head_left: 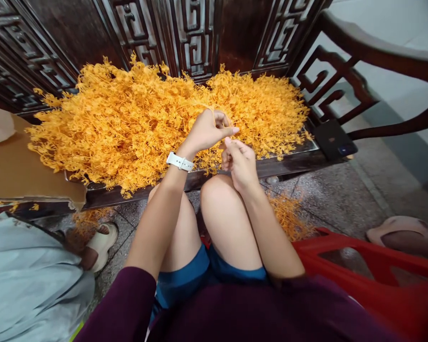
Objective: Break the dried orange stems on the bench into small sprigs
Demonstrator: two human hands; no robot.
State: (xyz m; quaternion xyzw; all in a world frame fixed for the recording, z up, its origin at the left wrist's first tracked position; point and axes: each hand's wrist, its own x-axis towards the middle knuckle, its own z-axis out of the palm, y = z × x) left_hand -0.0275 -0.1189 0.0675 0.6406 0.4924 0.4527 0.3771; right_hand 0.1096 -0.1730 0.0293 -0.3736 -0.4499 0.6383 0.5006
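A large heap of yellow-orange artificial flower sprigs [128, 123] spreads across the dark wooden bench seat. My left hand [209, 130], with a white watch strap at the wrist, is held over the front of the heap. Its thumb and fingers are closed on a thin yellow strand that runs across the fingers. Just below and to the right, my right hand [240, 164] is closed in a pinch, its fingertips close to the left thumb. Whatever lies between the right fingers is too small or hidden to make out.
A dark phone [333, 140] lies at the bench's right end, by the carved armrest [338, 80]. Brown cardboard [28, 166] covers the left side. Loose sprigs [290, 216] lie on the floor. A red plastic stool [360, 275] and other people's feet flank my knees.
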